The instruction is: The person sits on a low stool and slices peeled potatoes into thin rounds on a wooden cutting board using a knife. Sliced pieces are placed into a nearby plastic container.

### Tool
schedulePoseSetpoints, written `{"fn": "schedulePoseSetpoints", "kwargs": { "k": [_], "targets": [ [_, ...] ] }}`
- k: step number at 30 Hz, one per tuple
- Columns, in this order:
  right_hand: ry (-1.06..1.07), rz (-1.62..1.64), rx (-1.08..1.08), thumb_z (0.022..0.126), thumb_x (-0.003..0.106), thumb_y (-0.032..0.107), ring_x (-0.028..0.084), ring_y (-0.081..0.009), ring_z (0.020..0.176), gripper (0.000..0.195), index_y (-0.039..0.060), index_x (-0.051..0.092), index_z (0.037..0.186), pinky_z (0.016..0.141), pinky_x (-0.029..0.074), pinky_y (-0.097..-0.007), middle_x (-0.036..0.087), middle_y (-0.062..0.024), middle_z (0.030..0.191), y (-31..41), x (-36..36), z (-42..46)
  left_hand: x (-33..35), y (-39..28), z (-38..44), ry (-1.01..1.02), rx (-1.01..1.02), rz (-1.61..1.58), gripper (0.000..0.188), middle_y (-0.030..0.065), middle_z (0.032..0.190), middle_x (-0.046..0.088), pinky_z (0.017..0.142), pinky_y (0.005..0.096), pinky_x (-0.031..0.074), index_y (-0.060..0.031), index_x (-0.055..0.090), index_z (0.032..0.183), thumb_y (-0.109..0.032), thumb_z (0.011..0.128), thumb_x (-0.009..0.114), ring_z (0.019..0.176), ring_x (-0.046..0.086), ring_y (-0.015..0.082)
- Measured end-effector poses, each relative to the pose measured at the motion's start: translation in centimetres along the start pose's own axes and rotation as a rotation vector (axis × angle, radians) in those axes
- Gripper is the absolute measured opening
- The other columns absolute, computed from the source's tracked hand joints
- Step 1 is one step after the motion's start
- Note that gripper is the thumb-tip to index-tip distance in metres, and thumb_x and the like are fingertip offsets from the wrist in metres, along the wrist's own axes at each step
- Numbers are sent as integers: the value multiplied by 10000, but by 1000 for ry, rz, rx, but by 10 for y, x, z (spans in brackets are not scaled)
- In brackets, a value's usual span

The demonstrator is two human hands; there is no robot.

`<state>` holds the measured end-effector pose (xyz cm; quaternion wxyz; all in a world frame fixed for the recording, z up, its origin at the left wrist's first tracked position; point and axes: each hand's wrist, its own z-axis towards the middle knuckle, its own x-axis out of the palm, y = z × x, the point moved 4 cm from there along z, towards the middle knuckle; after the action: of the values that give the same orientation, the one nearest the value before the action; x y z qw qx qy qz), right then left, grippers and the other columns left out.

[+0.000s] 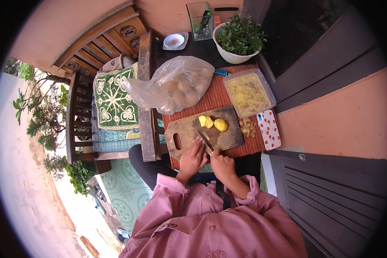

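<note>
A wooden cutting board (182,135) with a handle slot lies before me. My right hand (223,164) grips a kitchen knife (203,137), its blade pointing away from me over the board. My left hand (192,158) rests on the board's near edge, fingertips close to the left side of the blade. Whether anything lies under those fingers is hidden. A thin pale strip (207,135) is on the wood beside the blade. Farther up the board are a row of yellow potato slices (205,121) and a peeled potato piece (221,125).
A plastic bag (183,84) of potatoes stands beyond the board. Right of it are a plastic container (249,92) of cut strips, peelings (247,128) and a phone (269,130) in a strawberry case. A potted plant (240,40) stands behind; a wooden bench (148,96) is left.
</note>
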<state>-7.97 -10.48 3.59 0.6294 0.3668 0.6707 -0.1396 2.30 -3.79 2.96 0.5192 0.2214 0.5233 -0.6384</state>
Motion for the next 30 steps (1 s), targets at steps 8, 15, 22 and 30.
{"fn": "schedulePoseSetpoints", "kwargs": {
  "k": [8, 15, 22, 30],
  "targets": [
    [-56, 27, -2, 940, 422, 274, 619, -299, 463, 275, 48, 494, 802, 419, 492, -398, 591, -137, 510, 0, -11, -5, 0, 0, -1, -15, 1, -1, 397, 178, 1182, 544, 997, 378, 424, 72, 584, 1096, -112, 745, 603, 1163, 514, 303],
    [-118, -67, -25, 929, 458, 274, 619, -246, 436, 272, 68, 496, 756, 396, 493, -352, 583, -89, 474, 2, -14, -7, 0, 0, -2, -15, 8, 2, 415, 185, 1177, 545, 1002, 381, 420, 78, 573, 1111, -111, 743, 604, 1160, 516, 307],
    [-117, -14, 13, 938, 443, 269, 611, -293, 448, 279, 58, 495, 764, 410, 489, -395, 582, -121, 491, 0, -14, -7, 0, 0, -1, -13, 20, 1, 422, 187, 1178, 544, 1004, 382, 419, 75, 564, 1125, -106, 745, 600, 1160, 517, 306],
    [-30, 72, 11, 939, 436, 258, 622, -337, 501, 261, 31, 477, 818, 447, 499, -428, 597, -162, 534, -3, -18, -10, 0, 0, -1, -7, 22, 5, 430, 187, 1188, 539, 1011, 382, 412, 74, 558, 1139, -111, 754, 595, 1170, 509, 303]
  ]
}}
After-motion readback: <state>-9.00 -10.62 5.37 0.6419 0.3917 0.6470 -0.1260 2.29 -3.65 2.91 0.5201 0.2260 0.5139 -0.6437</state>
